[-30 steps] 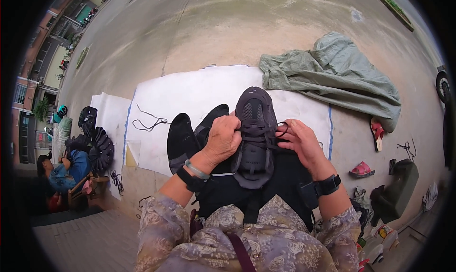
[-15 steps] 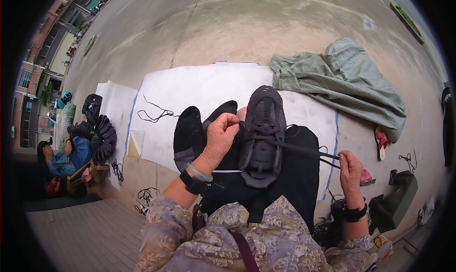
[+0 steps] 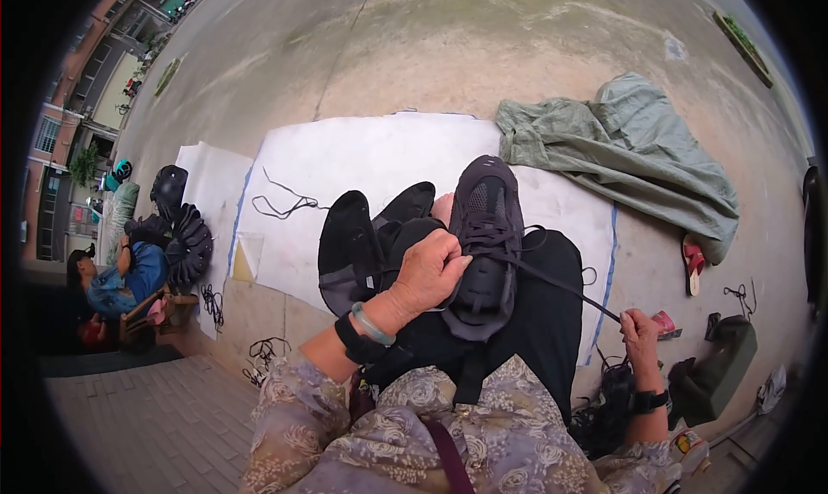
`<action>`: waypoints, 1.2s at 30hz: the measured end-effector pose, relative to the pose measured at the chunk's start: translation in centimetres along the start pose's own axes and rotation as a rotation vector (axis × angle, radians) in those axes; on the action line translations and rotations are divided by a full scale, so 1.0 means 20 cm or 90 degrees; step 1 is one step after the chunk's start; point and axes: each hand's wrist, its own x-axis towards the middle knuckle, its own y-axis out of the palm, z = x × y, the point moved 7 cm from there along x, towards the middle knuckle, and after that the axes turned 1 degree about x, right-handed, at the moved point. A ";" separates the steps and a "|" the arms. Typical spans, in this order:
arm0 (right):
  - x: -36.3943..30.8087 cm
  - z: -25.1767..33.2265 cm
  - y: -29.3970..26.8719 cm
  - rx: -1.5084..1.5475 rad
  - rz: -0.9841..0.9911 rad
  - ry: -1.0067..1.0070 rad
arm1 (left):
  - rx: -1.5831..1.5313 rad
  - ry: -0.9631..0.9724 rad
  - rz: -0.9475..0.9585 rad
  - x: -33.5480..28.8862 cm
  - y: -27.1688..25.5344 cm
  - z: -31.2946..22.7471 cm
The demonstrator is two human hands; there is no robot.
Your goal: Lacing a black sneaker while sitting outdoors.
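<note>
A dark grey sports shoe (image 3: 485, 300) rests across my lap, toe pointing away. Its black shoelace (image 3: 561, 287) runs from the lacing out to the right. My right hand (image 3: 639, 339) is closed on that lace, holding it taut, low beside my right thigh. At the shoe's left edge my left hand (image 3: 429, 271) is closed, thumb and forefinger pinched at the lacing; the bit of lace between them is mostly hidden. On my feet are black shoes (image 3: 347, 235), seen left of the sports shoe.
A white sheet (image 3: 302, 162) with blue edges lies under my feet, a loose lace (image 3: 285, 207) on it. To the right are a grey-green cloth (image 3: 621, 157), a red sandal (image 3: 693, 265) and a dark green box-like object (image 3: 720, 369). A seated person (image 3: 129, 278) is at the left, beside black shoes (image 3: 187, 244).
My left hand has come down and to the right, over the shoe's left edge. My right hand has dropped lower with the lace, which now slopes down to it.
</note>
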 end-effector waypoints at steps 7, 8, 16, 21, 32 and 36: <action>0.00 0.10 0.08 -0.098 0.079 -0.044 | 0.107 0.103 0.141 -0.13 -0.27 -0.07; 0.00 0.09 0.08 -0.087 0.099 -0.030 | 0.134 0.084 0.169 -0.17 -0.33 -0.04; -0.01 -0.03 0.01 -0.005 0.094 -0.015 | 0.349 0.072 0.134 -0.39 -0.62 0.05; 0.03 0.19 0.08 -0.089 0.129 -0.061 | 0.286 0.116 0.069 -0.39 -0.55 0.03; 0.15 0.16 -0.74 -0.498 -0.207 -0.365 | 0.544 0.136 0.036 -0.32 -0.81 0.18; 0.14 0.25 -0.68 -0.371 -0.168 -0.361 | 0.540 0.076 -0.008 -0.39 -0.91 0.31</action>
